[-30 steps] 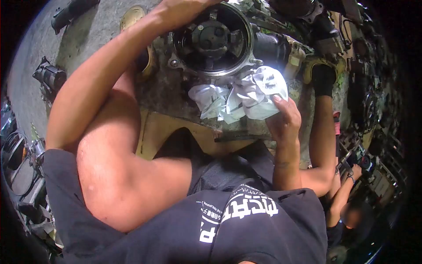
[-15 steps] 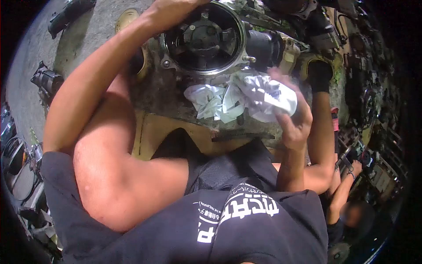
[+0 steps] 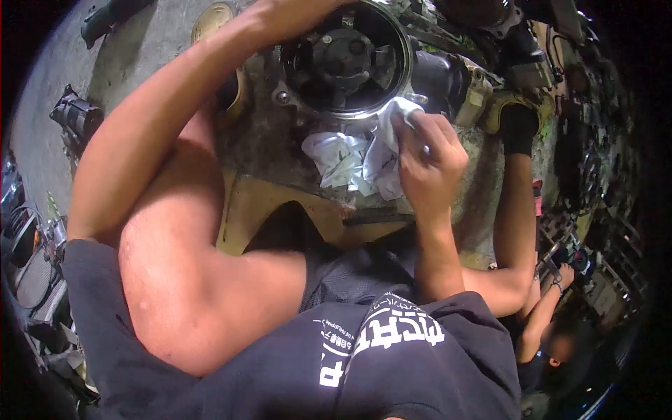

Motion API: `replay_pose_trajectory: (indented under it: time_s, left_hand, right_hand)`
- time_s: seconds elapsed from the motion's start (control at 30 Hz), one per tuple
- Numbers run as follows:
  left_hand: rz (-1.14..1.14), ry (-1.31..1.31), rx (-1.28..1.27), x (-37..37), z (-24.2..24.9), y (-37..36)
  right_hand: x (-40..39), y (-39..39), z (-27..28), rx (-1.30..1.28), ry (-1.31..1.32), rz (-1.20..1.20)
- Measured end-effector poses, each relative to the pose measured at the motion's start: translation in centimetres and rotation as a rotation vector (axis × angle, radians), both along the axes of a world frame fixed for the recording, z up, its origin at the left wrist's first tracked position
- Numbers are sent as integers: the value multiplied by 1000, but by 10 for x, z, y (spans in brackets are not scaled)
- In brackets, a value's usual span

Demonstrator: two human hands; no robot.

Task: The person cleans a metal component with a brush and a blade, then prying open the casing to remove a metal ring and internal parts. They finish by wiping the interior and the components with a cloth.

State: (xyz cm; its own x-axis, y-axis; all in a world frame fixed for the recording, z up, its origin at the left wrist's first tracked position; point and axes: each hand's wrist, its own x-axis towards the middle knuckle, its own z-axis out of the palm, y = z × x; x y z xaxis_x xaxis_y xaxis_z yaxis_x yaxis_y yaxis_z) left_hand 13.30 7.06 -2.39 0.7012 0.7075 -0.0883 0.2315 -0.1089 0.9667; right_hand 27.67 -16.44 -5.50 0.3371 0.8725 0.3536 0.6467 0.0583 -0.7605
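Note:
A round metal housing (image 3: 413,59) with a dark, hollow interior lies in front of me on the floor. My right hand (image 3: 434,150) is closed around a white rag (image 3: 404,106), its upper end right at the housing's lower right rim. The lower end of the rag hangs over a crumpled white cloth (image 3: 339,157) on the ground. My left hand (image 3: 301,15) reaches to the housing's upper left rim; its fingers run out at the top edge of the view.
A dark cylindrical part (image 3: 439,78) adjoins the housing on the right. Flat cardboard (image 3: 269,199) lies between my legs. A black metal part (image 3: 73,115) rests at the left, and another person's arm (image 3: 542,318) shows at the lower right.
My right hand has moved left, turned over and bunched the rag, bringing it to the housing's rim. My left hand stays by the rim. The view has shifted slightly.

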Motion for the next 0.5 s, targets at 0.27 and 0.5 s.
replay_pose_trajectory:
  time_s: [0.27, 0.5]
  left_hand:
    - [-14, 11, 102, 1, 1, 0]
    - [-26, -11, 110, -1, -6, 1]
  right_hand:
    - [-31, 4, 2, -18, -96, 284]
    - [9, 12, 19, -170, -396, 255]
